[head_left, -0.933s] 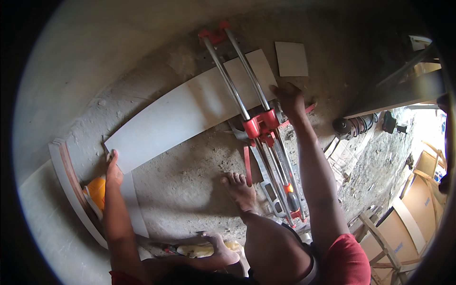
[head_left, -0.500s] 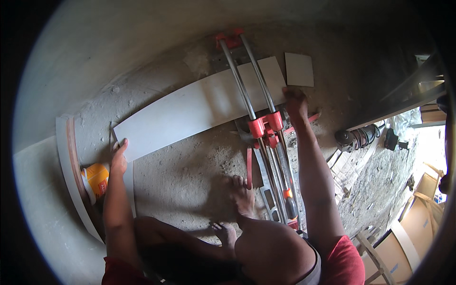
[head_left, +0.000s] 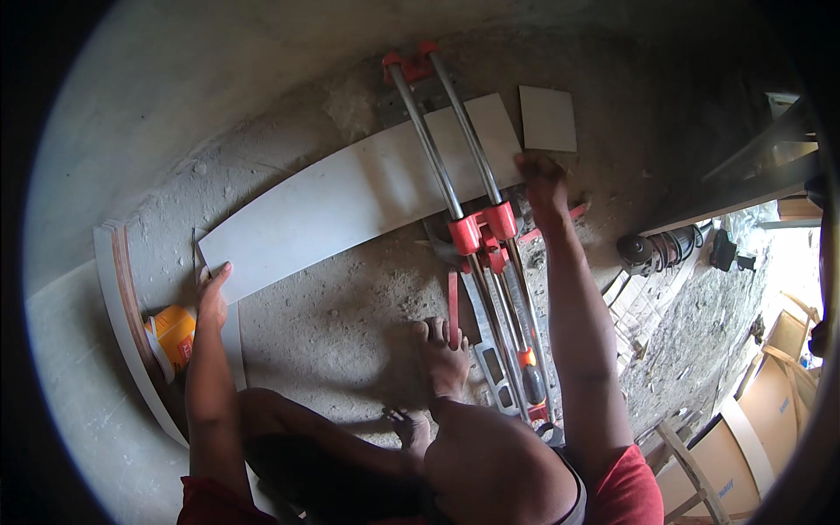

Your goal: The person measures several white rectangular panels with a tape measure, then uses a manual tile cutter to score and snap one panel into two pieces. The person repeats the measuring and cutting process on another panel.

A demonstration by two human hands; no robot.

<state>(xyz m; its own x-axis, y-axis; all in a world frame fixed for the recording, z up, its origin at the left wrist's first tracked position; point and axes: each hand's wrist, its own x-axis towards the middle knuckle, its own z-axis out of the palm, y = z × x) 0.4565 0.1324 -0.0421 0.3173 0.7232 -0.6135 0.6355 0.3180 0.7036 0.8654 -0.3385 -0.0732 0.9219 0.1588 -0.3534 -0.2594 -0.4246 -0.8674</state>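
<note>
A long white tile (head_left: 350, 201) lies across the concrete floor, passing under the two steel rails of a red tile cutter (head_left: 483, 232). My left hand (head_left: 213, 293) holds the tile's left end at its near corner. My right hand (head_left: 542, 179) grips the tile's right end, just to the right of the rails. The cutter's red carriage sits about midway along the rails, on the near side of the tile. My bare foot (head_left: 442, 354) rests on the floor beside the cutter's base.
A small square white tile (head_left: 548, 118) lies past my right hand. An orange container (head_left: 175, 337) sits by a curved board edge (head_left: 118, 297) at the left. An angle grinder (head_left: 652, 249) lies at the right, with cardboard boxes (head_left: 770, 411) beyond it.
Both hands stay at the tile's two ends. The view has shifted a little, so the tile and cutter sit slightly differently in the frame.
</note>
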